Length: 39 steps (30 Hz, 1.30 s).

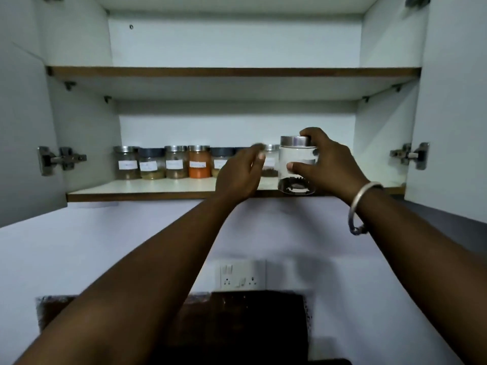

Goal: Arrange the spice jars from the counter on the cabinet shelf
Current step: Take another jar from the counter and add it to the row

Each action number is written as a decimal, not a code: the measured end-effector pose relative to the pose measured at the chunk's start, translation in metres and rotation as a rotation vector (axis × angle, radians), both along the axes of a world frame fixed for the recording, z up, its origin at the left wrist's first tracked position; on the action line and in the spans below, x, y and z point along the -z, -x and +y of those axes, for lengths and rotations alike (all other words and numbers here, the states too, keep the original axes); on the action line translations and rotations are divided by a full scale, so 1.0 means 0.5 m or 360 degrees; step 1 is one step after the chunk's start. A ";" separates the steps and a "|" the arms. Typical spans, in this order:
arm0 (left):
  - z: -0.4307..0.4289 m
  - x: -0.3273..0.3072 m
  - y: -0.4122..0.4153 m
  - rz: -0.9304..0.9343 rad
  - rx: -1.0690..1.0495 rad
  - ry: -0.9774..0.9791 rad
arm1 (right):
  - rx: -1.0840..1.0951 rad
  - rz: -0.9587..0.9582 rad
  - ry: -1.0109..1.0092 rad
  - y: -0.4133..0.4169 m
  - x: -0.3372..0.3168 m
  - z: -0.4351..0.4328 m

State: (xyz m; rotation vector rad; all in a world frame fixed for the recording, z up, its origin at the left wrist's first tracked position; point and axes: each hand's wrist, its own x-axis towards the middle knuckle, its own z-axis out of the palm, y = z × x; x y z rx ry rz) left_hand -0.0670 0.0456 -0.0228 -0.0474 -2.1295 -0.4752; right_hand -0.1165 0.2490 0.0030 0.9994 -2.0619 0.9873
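Observation:
My right hand (328, 164) grips a clear glass jar (296, 167) with a steel lid and a few dark spices at its bottom, held at the front edge of the lower cabinet shelf (147, 192). My left hand (241, 173) hovers just left of it, fingers apart, holding nothing, and partly hides the jars behind it. A row of several labelled spice jars stands along the back of the shelf, among them one with orange powder (199, 162) and a steel-lidded one at the far left (126, 162). Another small jar (270, 162) shows between my hands.
The upper shelf (232, 72) holds nothing visible. Both cabinet doors stand open, with hinges at left (60, 159) and right (409, 155). The shelf's right end behind my right hand is bare. A wall socket plate (241, 275) sits below on the wall, above a dark counter area (237, 325).

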 end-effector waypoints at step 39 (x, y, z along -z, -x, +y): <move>-0.106 0.066 0.149 -0.0362 -0.0660 0.0602 | 0.0309 -0.1065 -0.0893 0.388 -0.030 -0.200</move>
